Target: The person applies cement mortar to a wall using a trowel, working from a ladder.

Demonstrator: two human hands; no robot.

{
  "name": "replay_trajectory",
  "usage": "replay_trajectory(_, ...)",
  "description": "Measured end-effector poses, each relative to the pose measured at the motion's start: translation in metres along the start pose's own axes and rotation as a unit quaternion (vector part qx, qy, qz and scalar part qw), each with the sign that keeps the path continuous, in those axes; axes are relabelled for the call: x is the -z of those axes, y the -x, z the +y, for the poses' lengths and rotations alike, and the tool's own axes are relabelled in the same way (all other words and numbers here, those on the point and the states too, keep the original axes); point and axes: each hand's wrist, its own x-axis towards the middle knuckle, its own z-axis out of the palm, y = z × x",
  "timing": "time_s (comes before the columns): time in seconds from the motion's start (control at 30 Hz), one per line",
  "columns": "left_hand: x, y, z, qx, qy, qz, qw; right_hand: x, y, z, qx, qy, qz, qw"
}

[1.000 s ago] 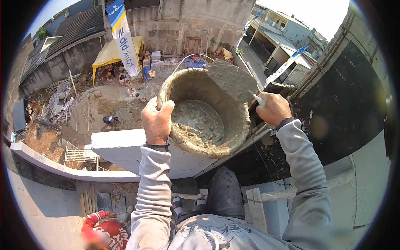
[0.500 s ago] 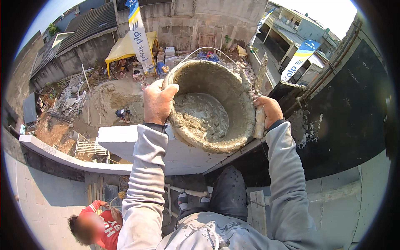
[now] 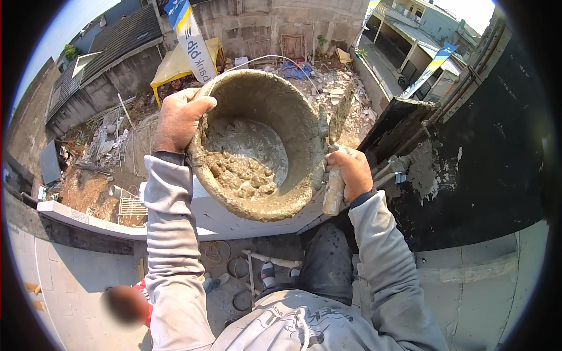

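Note:
A mortar-caked bucket [image 3: 293, 111] is held up in front of me, tilted so that its mouth faces me. Wet grey mortar [image 3: 240, 172] lies in its bottom, lumpy on the near side. My left hand [image 3: 180, 120] clasps the bucket's left rim, thumb over the edge. At the opposite side my right hand [image 3: 350, 171] is closed round a trowel [image 3: 333, 196], its handle pointing down and its crusted blade up along the rim. Whether the right fingers also hold the bucket is hidden. The thin wire handle arches over the far rim.
Below the bucket runs a white block wall [image 3: 228, 219]; beyond it the ground drops to rubble [image 3: 336, 88] and a yellow canopy [image 3: 181, 61]. A black wall [image 3: 486, 146] stands at right. At lower left is a person in red [image 3: 142, 292], near buckets [image 3: 238, 267] on the floor.
Both hands have shifted left with the bucket, and its mortar has slumped into a lumpier heap on the near side. The person in red shows less, partly behind my left sleeve.

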Motion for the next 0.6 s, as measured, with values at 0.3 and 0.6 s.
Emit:
replay_trajectory(0.3,-0.005,-0.006,-0.009,-0.045,-0.052,-0.006,0.998,0.039,0.034,-0.053,0.222,0.468,0.032,0.855)
replay_trajectory(0.6,-0.028,0.000,0.015,-0.060,-0.187,-0.007,0.980,-0.040,0.026,-0.109,0.160,0.905,-0.124,0.375)
